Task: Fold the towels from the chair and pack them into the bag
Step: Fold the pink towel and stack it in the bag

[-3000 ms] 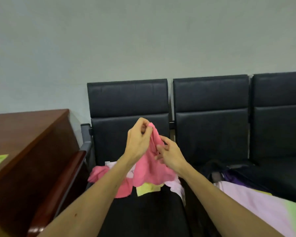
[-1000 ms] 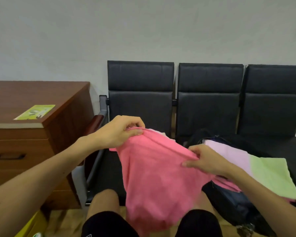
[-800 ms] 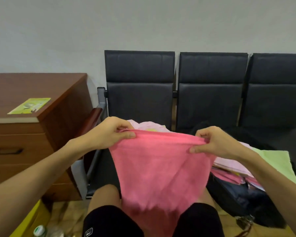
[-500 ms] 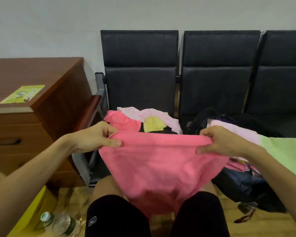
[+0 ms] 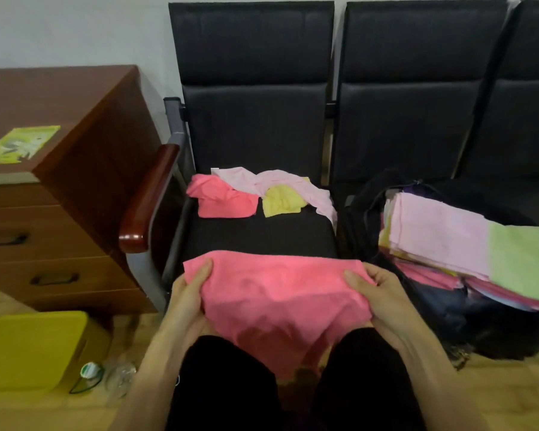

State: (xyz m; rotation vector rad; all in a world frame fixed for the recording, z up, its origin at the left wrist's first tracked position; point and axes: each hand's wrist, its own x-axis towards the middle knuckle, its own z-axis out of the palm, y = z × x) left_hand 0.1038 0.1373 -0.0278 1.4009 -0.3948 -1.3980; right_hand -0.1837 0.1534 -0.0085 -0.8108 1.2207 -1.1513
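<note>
**Pink towel** [image 5: 280, 293]: one, small, held spread across the person's lap, just in front of the chair [image 5: 262, 237] seat. It looks like soft, thin terry. Judged light and limp: it sags in the middle and hangs to a point between the knees. It has no stiffness to rely on, is not slippery, and has nothing to break. Best taken by the two top corners, as here, so the edge stays taut for a fold.

**Left hand** [image 5: 189, 293]: pinches the left top corner, thumb on the cloth, fingers underneath and out of sight.

**Right hand** [image 5: 380, 297]: pinches the right top corner likewise, thumb on top, fingers curled behind.

**Loose towels** [image 5: 224, 199]: pink, yellow and pale pink, crumpled at the back of the seat, not yet folded.

**Bag** [image 5: 448, 315]: dark, open, at the next seat to the right.

**Folded towels** [image 5: 439, 231]: stacked at the bag's mouth, pale pink and green uppermost.

**Cabinet** [image 5: 75, 188]: wooden, left of the chair.
</note>
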